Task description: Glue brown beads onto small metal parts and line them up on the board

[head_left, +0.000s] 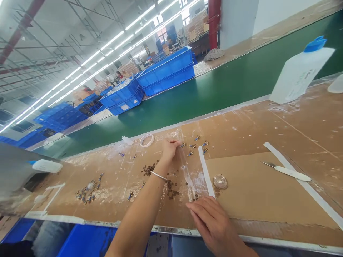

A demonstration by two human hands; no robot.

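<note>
My left hand point(169, 149) reaches far across the cardboard-covered bench, its thumb and forefinger pinched beside a small blue-and-brass piece point(182, 145). Whether that piece is between the fingertips is too small to tell. Several similar pieces point(192, 146) lie to its right. Small dark brown discs point(171, 191) are scattered under and beside the left forearm. Nearer the front edge, my right hand point(210, 219) rests low with its fingers drawn together, close to a few discs point(195, 197); anything inside it is hidden.
A round clear dish point(220, 181) and a white-handled blade point(292, 173) lie on the right cardboard. A tape roll point(147, 140), more pieces point(88, 192) and a bottle point(48, 166) are leftward. A large bottle point(300, 76) stands at back right. Blue crates point(166, 73) sit beyond the green belt point(227, 87).
</note>
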